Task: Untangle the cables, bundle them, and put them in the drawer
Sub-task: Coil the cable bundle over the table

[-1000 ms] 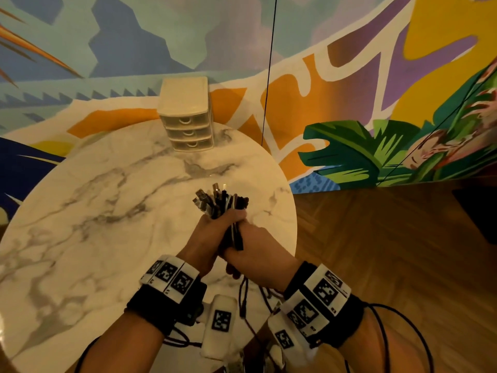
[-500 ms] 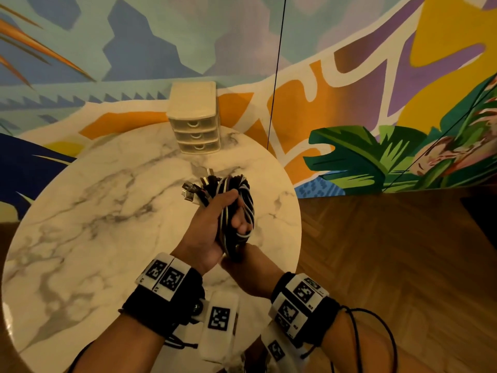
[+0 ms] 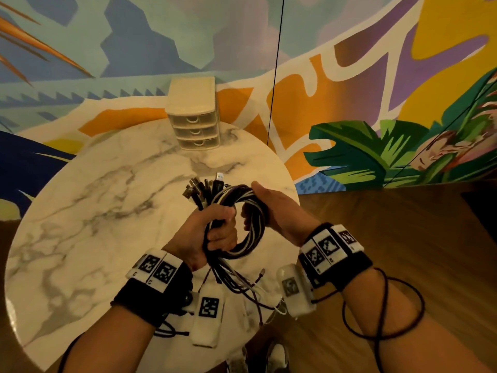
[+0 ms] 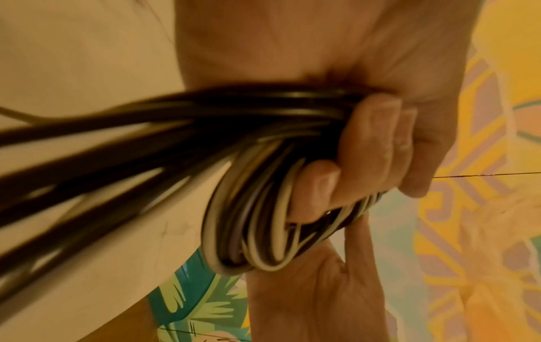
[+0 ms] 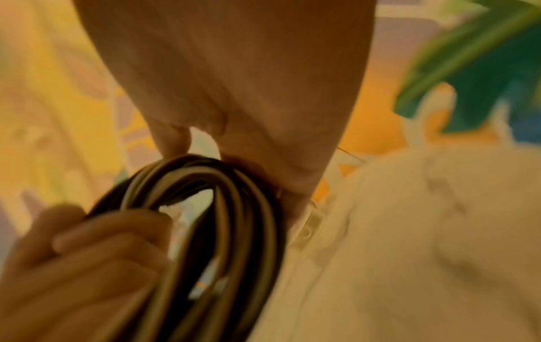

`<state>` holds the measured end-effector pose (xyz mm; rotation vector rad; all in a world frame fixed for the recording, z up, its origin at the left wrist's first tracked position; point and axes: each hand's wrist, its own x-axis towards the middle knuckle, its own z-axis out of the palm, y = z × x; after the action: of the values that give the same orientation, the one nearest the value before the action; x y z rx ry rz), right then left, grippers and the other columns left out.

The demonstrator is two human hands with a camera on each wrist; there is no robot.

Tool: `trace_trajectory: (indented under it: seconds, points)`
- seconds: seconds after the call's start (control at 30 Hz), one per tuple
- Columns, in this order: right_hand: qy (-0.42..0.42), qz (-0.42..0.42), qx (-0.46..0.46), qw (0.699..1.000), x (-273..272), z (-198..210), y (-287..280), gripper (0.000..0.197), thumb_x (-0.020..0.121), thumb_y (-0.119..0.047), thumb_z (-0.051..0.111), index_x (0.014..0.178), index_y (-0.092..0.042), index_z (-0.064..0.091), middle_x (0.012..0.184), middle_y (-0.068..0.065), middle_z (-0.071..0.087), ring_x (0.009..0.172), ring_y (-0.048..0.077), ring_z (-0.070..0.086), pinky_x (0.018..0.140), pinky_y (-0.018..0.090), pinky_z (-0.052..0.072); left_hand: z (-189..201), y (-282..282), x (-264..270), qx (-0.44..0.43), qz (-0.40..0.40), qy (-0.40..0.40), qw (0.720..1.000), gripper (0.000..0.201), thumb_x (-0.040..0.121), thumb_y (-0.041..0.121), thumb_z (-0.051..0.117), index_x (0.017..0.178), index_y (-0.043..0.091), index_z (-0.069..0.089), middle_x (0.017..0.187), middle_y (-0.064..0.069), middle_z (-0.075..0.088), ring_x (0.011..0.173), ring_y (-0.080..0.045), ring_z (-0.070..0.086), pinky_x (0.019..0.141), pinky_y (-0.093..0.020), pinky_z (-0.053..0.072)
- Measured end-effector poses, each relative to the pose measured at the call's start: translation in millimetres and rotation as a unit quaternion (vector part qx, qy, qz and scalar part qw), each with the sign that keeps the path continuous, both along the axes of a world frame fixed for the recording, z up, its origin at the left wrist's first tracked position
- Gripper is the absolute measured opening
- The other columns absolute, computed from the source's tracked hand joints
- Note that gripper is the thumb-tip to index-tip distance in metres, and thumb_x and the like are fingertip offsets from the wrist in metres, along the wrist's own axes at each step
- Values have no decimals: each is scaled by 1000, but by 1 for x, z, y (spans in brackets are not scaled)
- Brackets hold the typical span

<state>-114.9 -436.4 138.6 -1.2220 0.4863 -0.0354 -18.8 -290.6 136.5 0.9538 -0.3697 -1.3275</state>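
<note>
Loose ends of the black and white cables (image 3: 243, 281) trail down near the table (image 3: 80, 211) edge, and above them the rest is wound into a coil held over the marble top, plugs fanning out behind. The left hand (image 3: 207, 232) fists round the coil's left side; the right hand (image 3: 279, 211) clasps its right side, thumb over the top. Farther back stands the drawer unit (image 3: 193, 114), its three drawers closed

Round white marble table (image 3: 80, 211) with grey veining sits right up against a big painted mural wall (image 3: 349, 76): blue peaks, orange and purple swirls, green leaves. Wood parquet floor (image 3: 403, 238) to the right. Warm, kinda dim indoor lighting.
</note>
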Motion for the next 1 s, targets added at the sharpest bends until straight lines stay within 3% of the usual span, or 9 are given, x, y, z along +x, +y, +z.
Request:
trace_trajectory:
  seconds: [0.13, 0.3, 0.43, 0.53, 0.6, 0.67, 0.73, 0.87, 1.0]
  points:
    - [-24, -58, -85, 994, 1, -6, 0, 35, 96, -33, 46, 92, -1, 59, 66, 8, 60, 63, 24, 57, 69, 39, 48, 1, -5, 2, 50, 25, -70, 996, 29, 71, 21, 64, 55, 14, 40, 39, 2, 28, 35, -14, 22, 54, -37, 15]
    - [-51, -165, -194, 966, 8, -12, 5, 30, 92, -34, 56, 81, -7, 62, 64, 7, 61, 60, 19, 57, 63, 35, 45, 7, -11, 1, 72, 52, -90, 992, 27, 81, 15, 58, 57, 14, 45, 39, 1, 29, 35, -14, 25, 49, -29, 33]
    - [-30, -149, -94, 984, 1, -23, 9, 44, 78, -52, 64, 99, -14, 64, 88, 9, 69, 85, 24, 67, 79, 37, 52, 12, -11, 4, 61, 81, -96, 990, 29, 79, 13, 57, 55, 13, 41, 38, 1, 25, 33, -14, 19, 48, -32, 17]
    - [-16, -15, -57, 998, -14, -41, 26, 47, 75, -41, 72, 116, -23, 59, 113, -4, 67, 108, 11, 63, 93, 27, 50, 17, -13, 7, 28, 104, -70, 992, 35, 77, 15, 55, 47, 16, 36, 36, 2, 23, 32, -13, 16, 47, -33, 14]
    - [1, 133, -96, 986, -17, -42, 45, 33, 83, -21, 71, 112, -31, 58, 113, -12, 64, 103, -1, 60, 93, 22, 48, 20, -14, 2, 13, 86, -58, 995, 37, 78, 14, 54, 45, 16, 37, 35, 2, 24, 31, -13, 16, 47, -34, 13]
    - [21, 219, -164, 962, -12, -43, 63, 18, 88, -9, 64, 105, -14, 61, 109, 8, 66, 96, 9, 60, 97, 33, 48, 21, -16, -5, -10, 47, -54, 997, 36, 77, 14, 56, 45, 17, 39, 34, 3, 26, 30, -12, 18, 48, -37, 11]
    - [27, 245, -183, 952, -10, -42, 72, 5, 91, -3, 57, 92, 1, 58, 90, 26, 60, 79, 13, 61, 84, 31, 53, 22, -16, -10, -34, 15, -56, 998, 36, 76, 17, 57, 45, 16, 39, 34, 3, 27, 30, -12, 20, 49, -37, 11]
    - [75, 245, -162, 953, -12, -43, 64, 36, 90, -6, 60, 59, -16, 46, 53, -3, 42, 41, 2, 40, 47, 18, 36, 31, -7, 0, -46, 9, -44, 998, 36, 73, 18, 61, 49, 13, 35, 34, 4, 28, 29, -11, 22, 46, -33, 15]
    - [140, 248, -332, 900, -9, -49, 33, 41, 88, -21, 64, 51, -23, 48, 52, -4, 42, 47, 7, 35, 53, 25, 31, 47, 1, 17, -47, -25, -84, 995, 42, 70, 22, 71, 51, 13, 35, 35, 4, 29, 29, -10, 24, 46, -34, 15]
